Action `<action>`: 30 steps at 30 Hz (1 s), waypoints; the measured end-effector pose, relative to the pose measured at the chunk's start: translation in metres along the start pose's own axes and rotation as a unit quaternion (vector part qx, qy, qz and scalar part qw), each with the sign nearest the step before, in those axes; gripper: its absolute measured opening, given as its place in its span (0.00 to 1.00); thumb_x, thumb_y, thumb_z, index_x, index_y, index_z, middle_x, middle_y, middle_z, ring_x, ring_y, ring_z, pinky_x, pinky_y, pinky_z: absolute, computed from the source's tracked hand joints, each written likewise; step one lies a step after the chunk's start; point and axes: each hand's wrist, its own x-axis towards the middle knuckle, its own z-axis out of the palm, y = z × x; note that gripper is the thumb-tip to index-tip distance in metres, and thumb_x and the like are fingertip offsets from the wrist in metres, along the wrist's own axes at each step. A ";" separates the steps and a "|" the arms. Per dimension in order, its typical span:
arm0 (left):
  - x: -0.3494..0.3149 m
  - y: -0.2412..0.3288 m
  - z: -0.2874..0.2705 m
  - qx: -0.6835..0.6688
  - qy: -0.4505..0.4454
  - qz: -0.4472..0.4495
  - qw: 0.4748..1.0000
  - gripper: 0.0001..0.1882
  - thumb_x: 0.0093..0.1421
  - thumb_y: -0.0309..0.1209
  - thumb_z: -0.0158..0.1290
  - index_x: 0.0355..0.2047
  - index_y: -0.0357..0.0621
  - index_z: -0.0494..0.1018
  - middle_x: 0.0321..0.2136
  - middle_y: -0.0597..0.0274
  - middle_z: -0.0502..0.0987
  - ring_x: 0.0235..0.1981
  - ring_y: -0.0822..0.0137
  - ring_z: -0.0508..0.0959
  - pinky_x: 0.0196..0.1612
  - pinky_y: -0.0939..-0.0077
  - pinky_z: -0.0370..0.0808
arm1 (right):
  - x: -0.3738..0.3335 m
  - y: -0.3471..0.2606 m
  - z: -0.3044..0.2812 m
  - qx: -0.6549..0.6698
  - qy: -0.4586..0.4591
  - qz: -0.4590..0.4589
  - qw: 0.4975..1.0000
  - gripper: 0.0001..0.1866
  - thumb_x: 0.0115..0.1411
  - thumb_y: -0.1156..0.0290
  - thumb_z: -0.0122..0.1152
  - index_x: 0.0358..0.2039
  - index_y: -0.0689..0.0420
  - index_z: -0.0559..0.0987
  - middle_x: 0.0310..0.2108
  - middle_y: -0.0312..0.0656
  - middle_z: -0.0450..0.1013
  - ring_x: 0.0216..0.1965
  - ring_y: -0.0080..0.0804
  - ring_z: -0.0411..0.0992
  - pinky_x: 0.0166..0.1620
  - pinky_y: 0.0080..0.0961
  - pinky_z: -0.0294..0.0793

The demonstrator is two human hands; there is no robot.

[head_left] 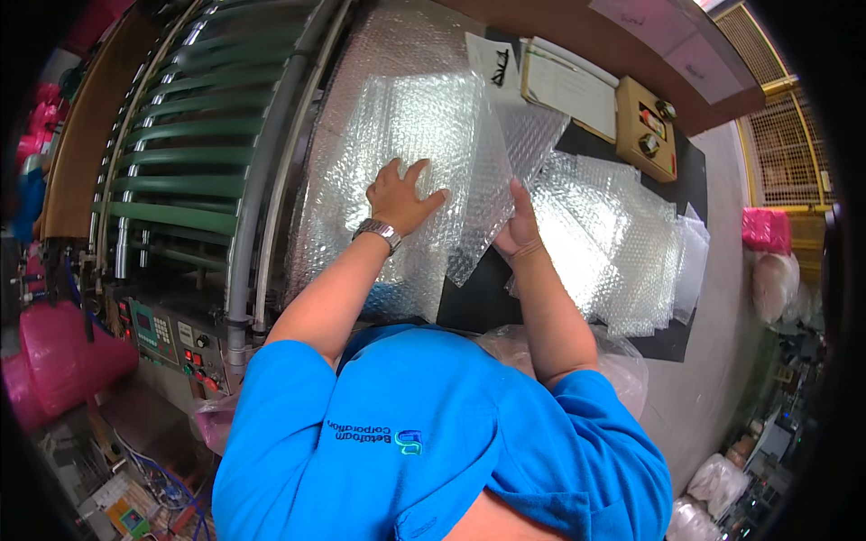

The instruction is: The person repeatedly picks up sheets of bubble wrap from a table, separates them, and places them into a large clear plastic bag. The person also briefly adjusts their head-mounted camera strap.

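Squaring: a stack of clear bubble-wrap sheets (424, 153) sits on the black table (474, 298), centre of view, straight ahead of the person.
Left hand (401, 198): flat on top of the stack, fingers spread wide, palm pressing down; holds nothing, just pins the sheets. Metal wristwatch (379, 232) on that wrist.
Right hand (519, 225): at the stack's right edge, thumb up along the edge, fingers tucked behind the sheets and hidden; looks like a loose grip on the edge, how far closed I cannot tell.
Stack state: edges roughly aligned, lower right corner hangs past the sheets below it.
Second pile (622, 243): more bubble-wrap sheets fanned out to the right, near the right hand, not touching it.
Left side: green conveyor belts (180, 153) on the machine, control panel (171, 338) with buttons below.
Far edge: clipboard with paper (568, 86), tan switch box (645, 126).
Edges of view: pink bags (63, 352) at left.
Risk: slick sheets may slide and fan out if the left palm lifts or the right hand pushes unevenly.
Risk 2: the right forearm could brush the second pile and scatter it.
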 end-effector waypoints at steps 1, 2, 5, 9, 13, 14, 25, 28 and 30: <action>-0.002 0.000 0.003 -0.085 0.005 0.031 0.996 0.32 0.50 0.53 0.47 0.53 0.56 0.60 0.54 0.46 0.55 0.56 0.50 0.54 0.56 0.52 0.50 | -0.011 -0.015 0.020 -0.017 -0.024 -0.001 1.000 0.34 0.55 0.48 0.49 0.53 0.60 0.58 0.51 0.48 0.60 0.52 0.42 0.59 0.52 0.41 0.60; -0.005 0.000 0.009 -0.170 0.009 0.061 0.984 0.31 0.51 0.51 0.47 0.54 0.55 0.59 0.53 0.46 0.56 0.56 0.51 0.54 0.56 0.56 0.50 | -0.023 -0.026 0.037 -0.048 -0.030 -0.002 0.998 0.36 0.54 0.47 0.50 0.54 0.60 0.57 0.52 0.48 0.59 0.53 0.41 0.58 0.53 0.41 0.60; -0.025 0.004 0.024 -0.455 -0.049 0.075 0.886 0.28 0.55 0.45 0.46 0.54 0.51 0.57 0.51 0.50 0.59 0.53 0.58 0.58 0.55 0.65 0.54 | -0.061 -0.044 0.088 -0.146 -0.043 0.002 0.988 0.40 0.51 0.42 0.50 0.56 0.58 0.54 0.54 0.47 0.55 0.55 0.41 0.56 0.53 0.41 0.59; -0.077 0.014 0.031 -0.626 -0.102 0.031 0.772 0.26 0.59 0.42 0.42 0.54 0.44 0.54 0.46 0.58 0.63 0.47 0.68 0.64 0.51 0.74 0.60 | -0.086 -0.038 0.093 -0.268 0.032 0.037 0.962 0.44 0.50 0.36 0.45 0.59 0.52 0.51 0.57 0.44 0.51 0.54 0.38 0.56 0.48 0.38 0.63; -0.076 0.005 0.035 -0.665 -0.100 -0.153 0.724 0.25 0.59 0.42 0.40 0.54 0.46 0.53 0.47 0.57 0.63 0.47 0.68 0.65 0.50 0.75 0.61 | -0.067 -0.031 0.043 -0.359 0.146 0.057 0.920 0.49 0.47 0.29 0.38 0.61 0.49 0.45 0.61 0.44 0.40 0.58 0.43 0.46 0.48 0.47 0.59; -0.071 0.005 0.037 -0.683 -0.142 -0.137 0.703 0.26 0.59 0.43 0.41 0.55 0.47 0.52 0.48 0.57 0.62 0.48 0.67 0.64 0.50 0.73 0.61 | -0.064 -0.027 0.033 -0.380 0.162 0.049 0.909 0.49 0.47 0.29 0.38 0.61 0.49 0.44 0.61 0.44 0.40 0.59 0.44 0.44 0.50 0.49 0.57; -0.063 0.017 0.032 -0.562 -0.332 -0.126 0.747 0.36 0.52 0.52 0.45 0.58 0.53 0.47 0.56 0.59 0.54 0.57 0.58 0.54 0.52 0.54 0.57 | -0.089 0.005 -0.017 -0.218 0.094 0.124 0.963 0.37 0.56 0.41 0.36 0.59 0.53 0.50 0.59 0.50 0.45 0.59 0.48 0.46 0.54 0.53 0.48; -0.059 0.015 0.041 -0.626 -0.245 -0.216 0.708 0.38 0.51 0.52 0.48 0.58 0.56 0.46 0.54 0.56 0.57 0.55 0.58 0.57 0.50 0.55 0.59 | -0.100 -0.007 -0.013 -0.273 0.263 0.085 0.922 0.35 0.56 0.39 0.36 0.57 0.47 0.55 0.57 0.44 0.52 0.56 0.39 0.53 0.44 0.36 0.63; -0.056 0.025 0.029 -0.649 -0.224 -0.202 0.699 0.41 0.51 0.51 0.51 0.59 0.55 0.44 0.53 0.54 0.58 0.53 0.58 0.60 0.49 0.57 0.61 | -0.094 -0.019 0.002 -0.242 0.224 0.049 0.943 0.39 0.53 0.35 0.37 0.60 0.44 0.51 0.60 0.44 0.46 0.58 0.41 0.47 0.49 0.41 0.56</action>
